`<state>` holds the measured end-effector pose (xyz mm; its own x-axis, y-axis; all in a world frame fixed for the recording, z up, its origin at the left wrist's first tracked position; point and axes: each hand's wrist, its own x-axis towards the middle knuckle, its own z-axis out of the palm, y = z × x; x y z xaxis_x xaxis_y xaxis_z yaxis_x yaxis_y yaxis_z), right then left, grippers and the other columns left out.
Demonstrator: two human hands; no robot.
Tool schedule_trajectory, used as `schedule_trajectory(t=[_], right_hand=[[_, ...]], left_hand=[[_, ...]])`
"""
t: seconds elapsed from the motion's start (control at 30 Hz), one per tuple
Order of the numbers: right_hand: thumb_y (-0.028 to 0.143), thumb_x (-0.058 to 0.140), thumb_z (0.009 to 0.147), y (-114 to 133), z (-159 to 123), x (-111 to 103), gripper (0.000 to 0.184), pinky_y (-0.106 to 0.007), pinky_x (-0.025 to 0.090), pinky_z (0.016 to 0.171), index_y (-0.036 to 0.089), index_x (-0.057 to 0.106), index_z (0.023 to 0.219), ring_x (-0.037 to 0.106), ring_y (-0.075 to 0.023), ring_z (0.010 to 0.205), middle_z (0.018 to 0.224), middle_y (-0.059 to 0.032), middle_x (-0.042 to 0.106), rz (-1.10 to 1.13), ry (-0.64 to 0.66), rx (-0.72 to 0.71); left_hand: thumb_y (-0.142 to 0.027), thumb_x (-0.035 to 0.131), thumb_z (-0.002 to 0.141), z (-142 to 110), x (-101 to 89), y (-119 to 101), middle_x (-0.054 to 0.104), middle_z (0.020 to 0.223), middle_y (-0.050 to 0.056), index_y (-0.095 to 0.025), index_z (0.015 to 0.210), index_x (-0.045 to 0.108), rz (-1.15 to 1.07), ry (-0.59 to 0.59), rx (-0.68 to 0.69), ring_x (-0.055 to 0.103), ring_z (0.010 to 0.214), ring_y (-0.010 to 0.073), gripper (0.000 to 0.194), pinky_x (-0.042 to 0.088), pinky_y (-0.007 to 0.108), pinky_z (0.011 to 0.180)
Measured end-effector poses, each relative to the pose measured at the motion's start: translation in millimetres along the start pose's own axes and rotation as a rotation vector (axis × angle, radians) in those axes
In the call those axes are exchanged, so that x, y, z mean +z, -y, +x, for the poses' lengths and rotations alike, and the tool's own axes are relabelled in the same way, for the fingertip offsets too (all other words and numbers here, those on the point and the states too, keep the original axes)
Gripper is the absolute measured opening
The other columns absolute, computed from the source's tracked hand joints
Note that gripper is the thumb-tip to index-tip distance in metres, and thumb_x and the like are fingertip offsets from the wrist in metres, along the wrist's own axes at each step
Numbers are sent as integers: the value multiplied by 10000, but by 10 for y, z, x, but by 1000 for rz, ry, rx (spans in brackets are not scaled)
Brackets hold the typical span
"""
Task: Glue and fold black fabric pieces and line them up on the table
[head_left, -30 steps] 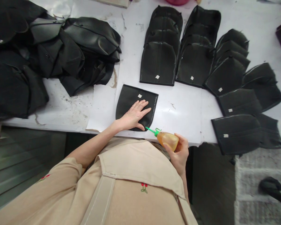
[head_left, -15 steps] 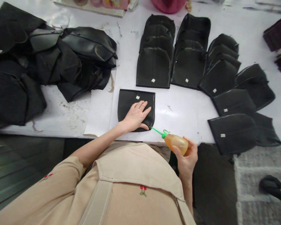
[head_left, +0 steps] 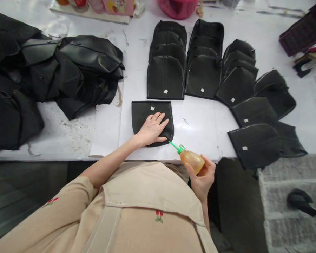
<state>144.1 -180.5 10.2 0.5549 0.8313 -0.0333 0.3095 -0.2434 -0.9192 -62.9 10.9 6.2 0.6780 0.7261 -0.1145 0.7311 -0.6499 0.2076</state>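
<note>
A black, round-bottomed piece that looks like leather lies flat near the table's front edge, a small pale sticker by its straight top edge. My left hand rests on it with fingers spread, pressing it to the table. In my right hand is a squeeze bottle of amber liquid, gripped by its base. Its thin green nozzle points up and left, the tip at the lower right corner of the piece, close to my left thumb.
Overlapping rows of similar black pieces stand behind and to the right. A heap of black material covers the table's left side. At the back are a pink basin and a tray with containers; a dark basket is at far right.
The view has shifted slightly, so the table's contents sit further left. The bottle's nozzle stays at the piece's lower right edge, and my left hand still lies on the piece.
</note>
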Motion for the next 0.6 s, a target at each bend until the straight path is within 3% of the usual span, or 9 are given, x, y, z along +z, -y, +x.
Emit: schedule_trajectory(t=[0.1, 0.37, 0.6], right_hand=[[405, 871, 693, -67, -12, 49, 644, -438, 587, 880, 214, 564, 1226, 648, -275, 1066, 1195, -96, 610, -59, 8, -48], [362, 862, 727, -174, -27, 68, 660, -473, 603, 857, 229, 521, 1276, 647, -285, 1049, 1144, -98, 612, -173, -35, -342], [375, 848, 754, -147, -24, 35, 637, -481, 602, 850, 212, 524, 1278, 651, -276, 1040, 1130, -95, 622, -183, -53, -363]], left_hand=[[-509, 749, 814, 11, 1, -29, 427, 1527, 256, -75, 1432, 525, 10, -6, -16, 405, 1391, 420, 787, 356, 504, 1103], [-543, 696, 854, 5, 55, -83, 429, 1523, 261, -82, 1433, 523, 22, -44, -49, 397, 1394, 408, 760, 348, 504, 1095], [-524, 703, 856, 2, 113, -100, 426, 1518, 278, -55, 1434, 515, 5, -67, -50, 400, 1386, 427, 767, 357, 523, 1088]])
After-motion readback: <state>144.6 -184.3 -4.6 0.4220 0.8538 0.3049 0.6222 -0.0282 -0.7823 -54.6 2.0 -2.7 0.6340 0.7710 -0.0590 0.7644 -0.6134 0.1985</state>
